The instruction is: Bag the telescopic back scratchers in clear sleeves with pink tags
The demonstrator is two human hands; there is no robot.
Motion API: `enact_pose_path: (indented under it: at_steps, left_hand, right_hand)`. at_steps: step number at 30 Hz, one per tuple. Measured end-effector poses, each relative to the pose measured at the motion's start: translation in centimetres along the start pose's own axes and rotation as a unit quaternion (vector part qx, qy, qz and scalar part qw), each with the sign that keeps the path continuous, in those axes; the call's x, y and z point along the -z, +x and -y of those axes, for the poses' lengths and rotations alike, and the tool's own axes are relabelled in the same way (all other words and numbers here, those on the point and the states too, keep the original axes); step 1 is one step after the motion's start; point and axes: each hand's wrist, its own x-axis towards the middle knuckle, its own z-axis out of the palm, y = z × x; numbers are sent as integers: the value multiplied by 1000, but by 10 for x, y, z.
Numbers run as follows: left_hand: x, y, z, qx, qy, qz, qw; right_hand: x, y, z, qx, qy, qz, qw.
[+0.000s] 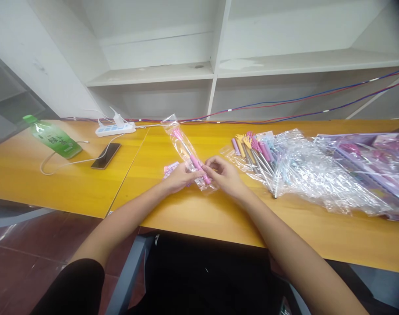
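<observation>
A pink-handled stick with a pink head lies inside a clear plastic bag (183, 146), slanting above the yellow table (192, 218). My left hand (182, 176) pinches the bag's lower part from the left. From the right, my right hand (224, 173) holds the same bag near the pink handle, thumb and index finger closed on it. Small pink and purple printed pieces (170, 169) lie beside my left hand, partly hidden by it. To the right, several hand-shaped sticks (252, 146) with yellow, pink and purple parts rest on clear plastic.
A heap of clear bags (320, 175) and a purple box (379, 162) are at the right. On the left are a green bottle (56, 139), a phone (106, 155) and a power strip (115, 128) with white cables. White shelves (153, 74) stand behind.
</observation>
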Motion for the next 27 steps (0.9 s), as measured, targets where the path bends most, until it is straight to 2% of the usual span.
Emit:
enact_pose_path:
  at_steps: [3, 6, 9, 11, 13, 16, 21, 24, 27]
  left_hand:
    - [-6, -1, 0, -2, -50, -4, 999]
    - [-3, 2, -6, 8, -128, -38, 991]
    - [5, 5, -14, 10, -175, -82, 981]
    - [7, 4, -17, 8, -176, -84, 981]
    - [6, 3, -18, 9, -163, -65, 984]
    - [0, -1, -13, 15, -127, -27, 991]
    - [-6, -2, 1, 23, -91, 19, 995]
    - [-6, -2, 1, 32, -104, 27, 994]
    - [-4, -2, -1, 42, -119, 59, 990]
  right_hand:
    - [5, 0, 0, -24, 55, 8, 998]
    - [17, -2, 6, 18, 110, 31, 993]
    - [29, -3, 13, 95, 49, 83, 991]
    - [32, -4, 17, 138, -30, 104, 985]
    - [29, -3, 18, 165, -74, 94, 979]
    - [20, -2, 16, 178, -76, 66, 979]
    - [11, -2, 12, 158, -88, 68, 981]
    - [12, -2, 11, 138, -70, 69, 986]
    - [13, -2, 11, 134, -52, 67, 987]
